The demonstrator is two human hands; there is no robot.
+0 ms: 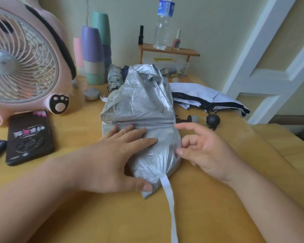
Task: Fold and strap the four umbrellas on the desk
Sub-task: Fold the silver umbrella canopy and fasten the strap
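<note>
strap [168, 199] trails loose toward 6 o'clock off the near end of the silver umbrella [140, 106], nothing wrapped yet. best play here, i'd say: keep those folds pinned flat, roll the canopy tight, then bring the strap round. left grip [112, 155] comes in from 9 o'clock, spread flat, fingers straight, pressing the canopy. right grip [205, 151] at 3 o'clock is slack and half curled, thumb tip at the fabric's edge, holding nothing. farther up the surface [218, 199], white umbrella [200, 95] sprawls at 1 o'clock, rolled umbrella [114, 79] at 11.
</note>
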